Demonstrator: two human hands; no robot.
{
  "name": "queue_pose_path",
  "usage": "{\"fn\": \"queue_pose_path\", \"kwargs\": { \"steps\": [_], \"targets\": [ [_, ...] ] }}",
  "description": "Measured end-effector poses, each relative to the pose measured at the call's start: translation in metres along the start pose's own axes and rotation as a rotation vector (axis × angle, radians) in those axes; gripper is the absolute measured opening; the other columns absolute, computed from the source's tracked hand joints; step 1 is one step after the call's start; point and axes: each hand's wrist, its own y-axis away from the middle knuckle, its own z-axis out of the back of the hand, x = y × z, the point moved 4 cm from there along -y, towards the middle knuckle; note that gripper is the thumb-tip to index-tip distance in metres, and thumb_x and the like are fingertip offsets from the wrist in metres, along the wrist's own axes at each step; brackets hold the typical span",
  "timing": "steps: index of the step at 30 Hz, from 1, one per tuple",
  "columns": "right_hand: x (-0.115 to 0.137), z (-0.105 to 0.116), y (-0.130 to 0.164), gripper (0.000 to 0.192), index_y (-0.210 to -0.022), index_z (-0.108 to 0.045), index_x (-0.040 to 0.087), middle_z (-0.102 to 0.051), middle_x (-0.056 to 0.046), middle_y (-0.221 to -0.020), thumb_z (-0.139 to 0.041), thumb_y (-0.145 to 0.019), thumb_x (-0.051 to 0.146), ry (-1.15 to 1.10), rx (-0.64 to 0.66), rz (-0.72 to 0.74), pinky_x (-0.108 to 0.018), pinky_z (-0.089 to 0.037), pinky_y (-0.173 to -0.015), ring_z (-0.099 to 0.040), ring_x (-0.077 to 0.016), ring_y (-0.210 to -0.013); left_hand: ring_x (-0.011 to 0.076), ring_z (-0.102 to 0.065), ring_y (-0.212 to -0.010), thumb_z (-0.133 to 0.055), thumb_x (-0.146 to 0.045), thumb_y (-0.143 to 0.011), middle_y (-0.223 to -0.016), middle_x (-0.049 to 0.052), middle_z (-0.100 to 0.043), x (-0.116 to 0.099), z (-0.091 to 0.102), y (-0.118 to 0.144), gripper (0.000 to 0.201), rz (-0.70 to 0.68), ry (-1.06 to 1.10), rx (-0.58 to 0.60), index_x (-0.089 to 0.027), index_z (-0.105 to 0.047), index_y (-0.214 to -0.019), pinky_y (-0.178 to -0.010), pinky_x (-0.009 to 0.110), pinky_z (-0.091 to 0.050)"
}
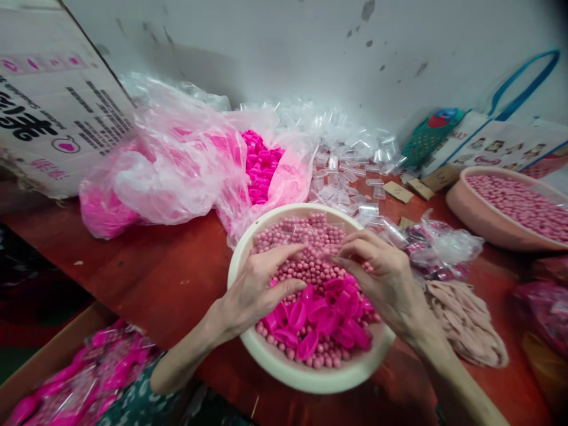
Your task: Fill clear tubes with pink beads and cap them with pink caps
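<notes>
A cream basin [306, 381] stands in front of me, filled with small pink beads [306, 263]. On the near part of the beads lies a heap of bright pink plastic scoop-like pieces [328, 310]. My left hand [257, 287] is over the basin's left side, thumb and forefinger apart, with nothing clearly seen between them. My right hand [381, 272] hangs over the right side, thumb and fingertips drawn together. Something clear and faint seems to be at its fingertips, too indistinct to name.
Behind the basin are an opened plastic bag [177, 160] of bright pink pieces and a pile of clear plastic tubes [350, 165]. To the right sit a crumpled cloth [465, 322] and a second basin [461, 204] of beads. A carton [57, 118] stands left; filled packets [89, 378] lie below.
</notes>
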Motion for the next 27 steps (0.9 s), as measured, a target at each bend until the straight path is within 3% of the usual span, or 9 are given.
{"fn": "queue_pose_path", "kwargs": {
  "steps": [2, 5, 9, 11, 14, 20, 27],
  "targets": [
    [0.021, -0.006, -0.003, 0.011, -0.075, -0.06, 0.018, -0.059, -0.003, -0.081, -0.059, -0.082, 0.011, -0.108, 0.067, 0.038, -0.026, -0.044, -0.066, -0.057, -0.0143, -0.074, 0.0218, -0.059, -0.104, -0.066, -0.025, -0.079, -0.114, 0.009, -0.063, 0.0, -0.008, -0.001, 0.049, 0.126, 0.183, 0.066, -0.017, -0.05, -0.125, -0.091, 0.036, -0.048],
    [0.029, -0.009, -0.004, 0.008, -0.082, -0.062, 0.019, -0.062, -0.002, -0.082, -0.056, -0.087, 0.02, -0.246, 0.178, 0.027, -0.025, -0.046, -0.067, -0.06, -0.014, -0.075, 0.0175, -0.061, -0.084, -0.058, -0.027, -0.085, -0.091, 0.004, -0.064, 0.0, -0.02, 0.001, 0.026, 0.232, 0.448, 0.13, -0.016, -0.06, -0.108, -0.074, 0.028, -0.051],
    [-0.009, 0.0, 0.007, 0.02, -0.104, -0.06, 0.02, -0.065, -0.005, -0.096, -0.055, -0.087, 0.029, -0.101, 0.196, -0.104, -0.03, -0.049, -0.075, -0.061, -0.0186, -0.086, 0.0141, -0.061, -0.075, -0.057, -0.03, -0.085, -0.082, 0.001, -0.06, 0.006, -0.024, 0.009, 0.023, 0.365, 0.601, 0.07, -0.018, -0.057, -0.105, -0.069, 0.026, -0.05],
    [-0.033, -0.003, 0.018, 0.02, -0.102, -0.062, 0.021, -0.064, -0.006, -0.099, -0.058, -0.083, 0.027, 0.067, 0.317, -0.083, -0.036, -0.047, -0.081, -0.059, -0.0211, -0.092, 0.014, -0.061, -0.074, -0.057, -0.03, -0.085, -0.081, 0.001, -0.06, 0.008, -0.025, 0.012, 0.024, 0.401, 0.629, 0.077, -0.019, -0.056, -0.106, -0.069, 0.027, -0.05],
    [-0.059, -0.018, 0.036, 0.015, -0.098, -0.062, 0.022, -0.062, -0.006, -0.096, -0.053, -0.086, 0.021, 0.123, 0.491, -0.031, -0.036, -0.047, -0.082, -0.057, -0.0197, -0.092, 0.0154, -0.061, -0.079, -0.059, -0.03, -0.084, -0.082, 0.001, -0.06, 0.007, -0.027, 0.016, 0.023, 0.401, 0.662, 0.078, -0.018, -0.058, -0.103, -0.072, 0.028, -0.05],
    [-0.06, -0.028, 0.038, 0.015, -0.098, -0.062, 0.02, -0.061, -0.007, -0.096, -0.051, -0.089, 0.025, 0.131, 0.443, -0.021, -0.038, -0.043, -0.088, -0.054, -0.02, -0.095, 0.0161, -0.061, -0.082, -0.059, -0.03, -0.084, -0.086, 0.003, -0.061, 0.002, -0.031, 0.023, 0.023, 0.441, 0.706, 0.099, -0.018, -0.059, -0.103, -0.074, 0.028, -0.05],
    [-0.039, -0.015, 0.017, 0.02, -0.089, -0.065, 0.019, -0.064, -0.004, -0.086, -0.051, -0.089, 0.034, -0.085, 0.488, -0.176, -0.031, -0.046, -0.074, -0.057, -0.0179, -0.08, 0.0156, -0.063, -0.077, -0.058, -0.03, -0.084, -0.084, 0.003, -0.063, 0.002, -0.027, 0.022, 0.022, 0.469, 0.711, 0.076, -0.017, -0.058, -0.102, -0.07, 0.026, -0.05]
  ]
}}
